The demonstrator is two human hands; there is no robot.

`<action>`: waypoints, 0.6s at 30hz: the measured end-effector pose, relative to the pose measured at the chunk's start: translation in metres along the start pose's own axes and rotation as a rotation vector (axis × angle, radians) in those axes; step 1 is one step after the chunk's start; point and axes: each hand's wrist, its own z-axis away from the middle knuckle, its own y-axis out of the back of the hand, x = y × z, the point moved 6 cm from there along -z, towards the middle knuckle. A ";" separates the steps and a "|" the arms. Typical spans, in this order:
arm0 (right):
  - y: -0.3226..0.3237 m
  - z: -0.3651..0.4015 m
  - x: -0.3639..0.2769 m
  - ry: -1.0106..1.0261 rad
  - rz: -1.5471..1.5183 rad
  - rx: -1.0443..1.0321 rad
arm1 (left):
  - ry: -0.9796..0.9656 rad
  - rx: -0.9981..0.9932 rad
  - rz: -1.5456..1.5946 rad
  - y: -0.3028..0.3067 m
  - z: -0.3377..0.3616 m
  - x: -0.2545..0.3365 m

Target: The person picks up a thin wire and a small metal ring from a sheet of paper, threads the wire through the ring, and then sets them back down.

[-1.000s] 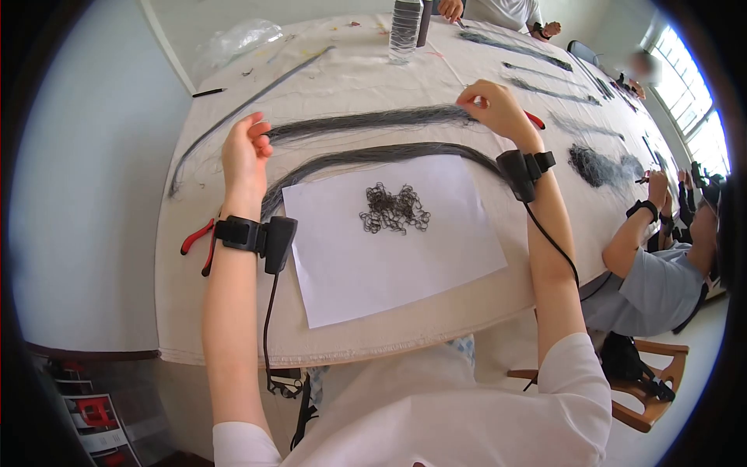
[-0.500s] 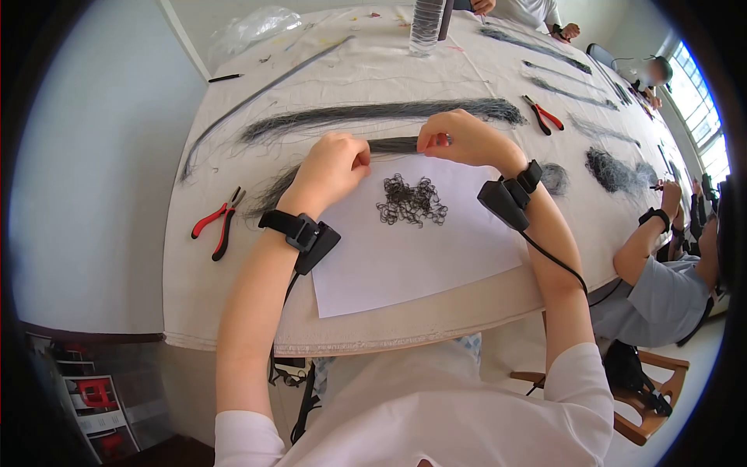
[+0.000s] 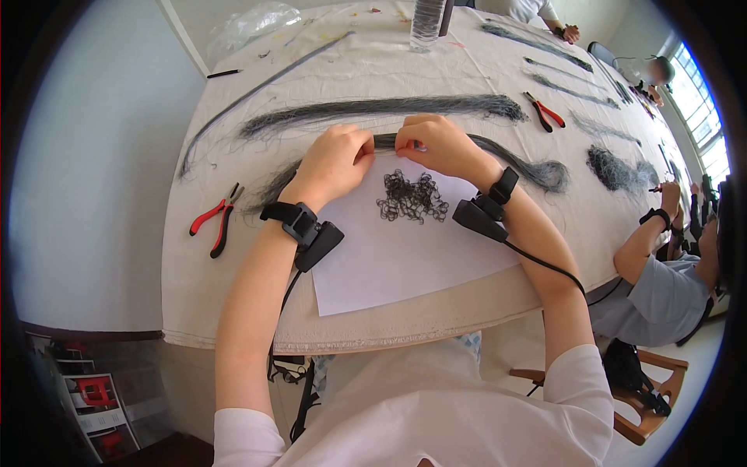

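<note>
Both left hand and right hand seemingly pinch hair at paper edge.

Left hand and right hand both pinch hair bundle, knuckles nearly touching, at 12 o'clock edge of paper. Curl pile on paper, 6 o'clock of hands. Red pliers 8 o'clock of left hand; second bundle 12 o'clock.

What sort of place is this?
Likely a hair-extension workshop: the left hand and right hand pinch a hair bundle, more lie along the cloth-covered table beside red pliers, and a co-worker sits working at it.
</note>
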 end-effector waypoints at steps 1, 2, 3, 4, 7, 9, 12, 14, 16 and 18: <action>-0.001 0.000 -0.001 0.033 0.033 0.025 | 0.025 0.020 0.026 0.002 -0.001 0.000; -0.001 0.000 -0.002 0.066 0.067 0.051 | 0.049 0.041 0.051 0.004 -0.002 -0.001; -0.005 0.000 0.000 0.066 0.066 0.052 | 0.048 0.041 0.050 0.005 -0.002 0.000; -0.005 0.000 -0.005 0.140 0.151 0.108 | 0.044 0.064 0.074 0.007 -0.003 0.001; 0.005 -0.001 -0.014 0.165 0.125 0.196 | 0.009 0.150 0.156 0.011 -0.004 0.007; 0.023 -0.004 -0.026 0.118 0.012 0.221 | -0.016 0.214 0.215 0.016 -0.006 0.010; 0.049 -0.006 -0.049 0.180 -0.136 0.272 | -0.135 0.197 0.323 0.032 -0.009 0.028; 0.061 -0.005 -0.053 0.061 -0.252 0.259 | 0.089 -0.009 0.592 0.035 -0.009 0.031; 0.075 -0.002 -0.061 -0.019 -0.328 0.216 | 0.101 0.013 0.685 0.047 -0.010 0.038; 0.086 0.002 -0.064 -0.116 -0.422 0.169 | 0.111 0.033 0.779 0.058 -0.011 0.041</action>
